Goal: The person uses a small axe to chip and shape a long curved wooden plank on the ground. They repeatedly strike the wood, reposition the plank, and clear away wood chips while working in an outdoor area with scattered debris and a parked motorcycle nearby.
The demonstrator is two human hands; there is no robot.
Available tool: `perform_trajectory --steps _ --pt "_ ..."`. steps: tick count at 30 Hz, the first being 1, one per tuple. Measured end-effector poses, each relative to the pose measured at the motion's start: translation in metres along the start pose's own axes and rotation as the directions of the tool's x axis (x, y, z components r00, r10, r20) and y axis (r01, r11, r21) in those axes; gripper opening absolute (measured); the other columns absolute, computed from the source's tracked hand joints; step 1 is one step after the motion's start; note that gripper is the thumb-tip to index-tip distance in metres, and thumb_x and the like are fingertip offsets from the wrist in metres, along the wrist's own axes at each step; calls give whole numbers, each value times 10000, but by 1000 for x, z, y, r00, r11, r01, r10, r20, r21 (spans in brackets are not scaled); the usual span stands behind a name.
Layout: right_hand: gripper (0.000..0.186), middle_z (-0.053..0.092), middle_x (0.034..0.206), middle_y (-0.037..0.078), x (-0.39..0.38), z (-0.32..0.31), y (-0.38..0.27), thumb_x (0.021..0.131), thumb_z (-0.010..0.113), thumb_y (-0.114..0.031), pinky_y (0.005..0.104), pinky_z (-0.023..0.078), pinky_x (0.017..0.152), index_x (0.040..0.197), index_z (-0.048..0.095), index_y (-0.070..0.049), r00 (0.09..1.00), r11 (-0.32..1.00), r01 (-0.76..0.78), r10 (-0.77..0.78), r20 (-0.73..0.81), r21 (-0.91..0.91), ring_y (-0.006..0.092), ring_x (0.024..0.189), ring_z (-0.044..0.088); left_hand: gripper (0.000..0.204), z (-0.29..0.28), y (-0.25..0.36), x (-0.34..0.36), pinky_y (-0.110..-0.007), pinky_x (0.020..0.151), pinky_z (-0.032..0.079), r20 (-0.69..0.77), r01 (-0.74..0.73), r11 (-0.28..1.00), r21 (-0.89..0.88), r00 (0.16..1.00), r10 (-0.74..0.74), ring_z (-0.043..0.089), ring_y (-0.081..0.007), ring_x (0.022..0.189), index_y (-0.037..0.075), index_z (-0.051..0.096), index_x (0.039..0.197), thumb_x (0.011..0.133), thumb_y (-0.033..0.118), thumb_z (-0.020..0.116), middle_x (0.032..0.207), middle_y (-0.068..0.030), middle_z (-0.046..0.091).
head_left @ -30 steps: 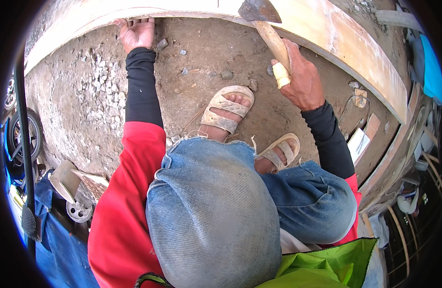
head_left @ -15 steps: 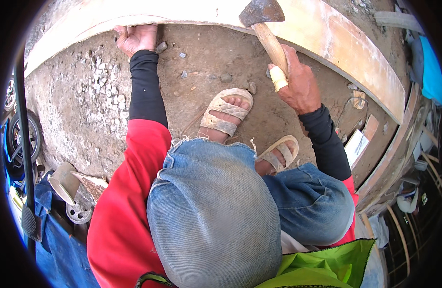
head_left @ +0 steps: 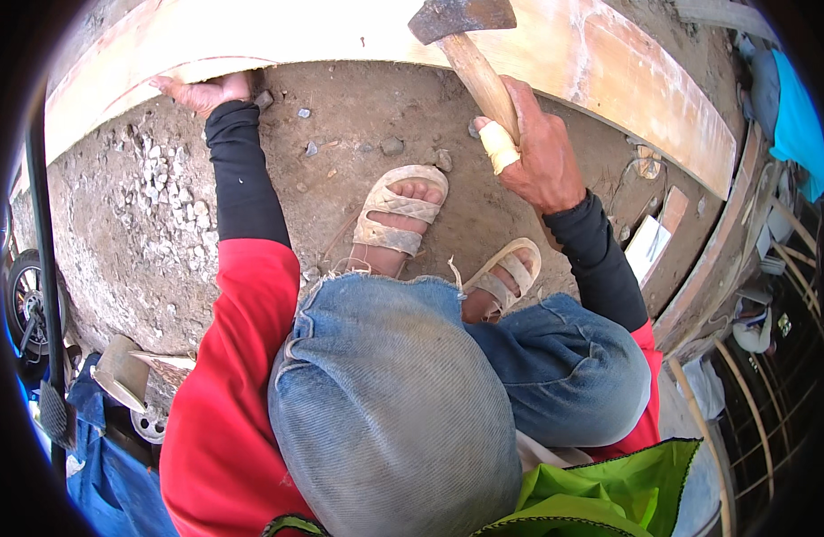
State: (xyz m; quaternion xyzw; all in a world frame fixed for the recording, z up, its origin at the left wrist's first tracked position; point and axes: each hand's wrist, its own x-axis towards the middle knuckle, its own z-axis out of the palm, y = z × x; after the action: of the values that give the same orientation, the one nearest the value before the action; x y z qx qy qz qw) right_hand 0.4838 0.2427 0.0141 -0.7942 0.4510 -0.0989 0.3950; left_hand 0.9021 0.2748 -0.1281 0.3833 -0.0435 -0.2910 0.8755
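A long pale wooden board [head_left: 609, 80] curves across the top of the head view through the fisheye lens. My left hand [head_left: 211, 94] grips its near lower edge, thumb out to the left and fingers partly hidden by the wood. My right hand [head_left: 542, 157] is closed round the wooden handle of a hatchet [head_left: 479, 85], whose rusty head lies over the board in the picture; I cannot tell if it touches. Yellowish wrapping covers part of a finger on that hand. Below, my sandalled feet [head_left: 394, 219] rest on dirt ground between my hands.
Gravel [head_left: 166, 179] lies left of my feet. A motorbike wheel [head_left: 32, 304], black pole [head_left: 41, 224], blue tarp [head_left: 117, 492] and metal bucket [head_left: 126, 367] crowd the left. At right are wood offcuts [head_left: 649, 246], bent strips [head_left: 752, 412] and a cyan sheet [head_left: 797, 125]. Green fabric [head_left: 600, 492] is by my knee.
The view has shifted slightly. My left hand and the board's left part appear lower, nearer me; the hand and the hatchet sit farther left in the picture, both grips unchanged.
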Motion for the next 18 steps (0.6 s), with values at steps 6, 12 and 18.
perform_trajectory --steps 6,12,18 --pt "472 685 875 329 -2 -1 -1 977 710 -170 524 534 673 1383 515 -28 999 997 43 -41 -35 63 538 822 682 826 20 1 23 -513 1177 400 81 -85 979 187 994 71 515 -351 1395 119 451 1563 904 614 494 1556 -123 521" --pt "471 695 878 320 3 0 -5 973 713 -177 500 554 700 1384 536 -28 988 990 124 -118 -96 63 518 834 703 707 30 10 41 -489 1135 444 10 79 997 11 997 -79 540 -302 1382 91 527 1493 968 556 444 1530 -118 562" --pt "479 694 888 316 4 -5 -10 964 717 -179 503 550 722 1378 537 -20 987 988 148 -144 -71 53 524 839 694 642 39 8 -1 -502 1119 447 -99 12 996 85 995 -4 564 -305 1329 102 562 1441 968 532 507 1469 -125 590"
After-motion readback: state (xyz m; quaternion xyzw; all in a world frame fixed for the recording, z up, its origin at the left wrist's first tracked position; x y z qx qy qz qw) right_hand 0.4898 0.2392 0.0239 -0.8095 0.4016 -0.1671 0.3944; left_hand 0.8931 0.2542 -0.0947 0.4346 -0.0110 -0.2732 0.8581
